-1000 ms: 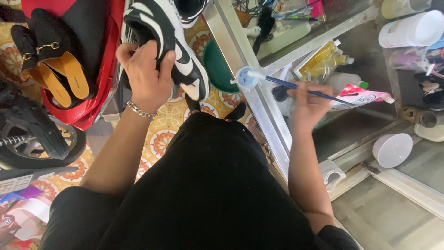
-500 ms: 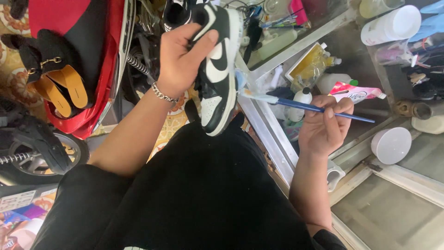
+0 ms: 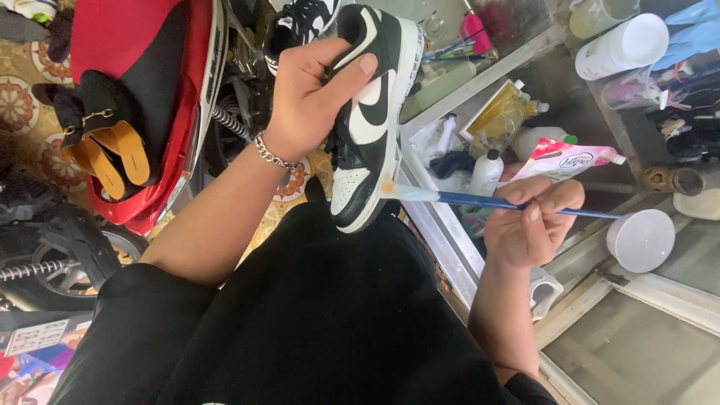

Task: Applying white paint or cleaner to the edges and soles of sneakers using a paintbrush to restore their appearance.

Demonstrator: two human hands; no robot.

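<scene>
My left hand grips a black-and-white sneaker by its upper and holds it up on its side, toe pointing down toward my lap. A silver chain bracelet circles that wrist. My right hand pinches a blue-handled brush like a pen. The brush's pale tip touches the white edge of the sneaker's sole near the toe. A second black-and-white sneaker lies beyond my left hand.
A red motorbike with a pair of tan-soled sandals on its seat stands at the left. A glass-topped cabinet on the right holds bottles, a pink pouch, a white round lid and a white cup stack.
My left hand lifted the sneaker off the pile and turned it on its side toward me. My right hand brought the brush tip left until it met the sole's edge.
</scene>
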